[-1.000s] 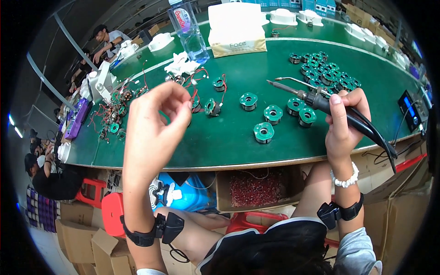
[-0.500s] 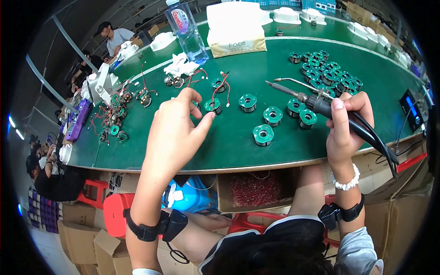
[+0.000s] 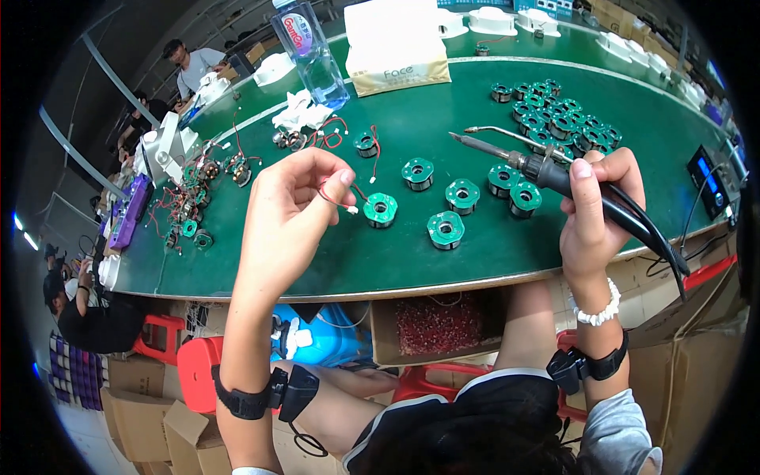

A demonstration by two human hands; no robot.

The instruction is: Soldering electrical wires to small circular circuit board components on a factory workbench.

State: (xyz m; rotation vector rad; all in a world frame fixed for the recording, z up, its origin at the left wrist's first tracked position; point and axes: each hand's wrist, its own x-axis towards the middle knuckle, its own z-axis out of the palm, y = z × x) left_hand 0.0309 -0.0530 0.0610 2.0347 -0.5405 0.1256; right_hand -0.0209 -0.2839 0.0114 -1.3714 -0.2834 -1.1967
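My left hand is closed, thumb and finger pinching a thin red wire with a small white connector at its end. The wire runs to a round green-topped motor coil standing on the table just right of my fingertips. My right hand grips the black handle of a soldering iron, held above the table. Its bare tip points left, and a thin bent metal tube runs alongside it. Below and left of the iron stand several similar coils. Another coil with a red wire is farther back.
A cluster of coils fills the back right, near a black control box with a blue display. Wired parts are heaped at left beside a purple strip. A water bottle and tissue pack stand behind. Other people sit farther left.
My left fingers have closed on the red wire, and its coil has shifted toward me and slightly right. The right hand keeps the soldering iron nearly still. The whole view has shifted slightly.
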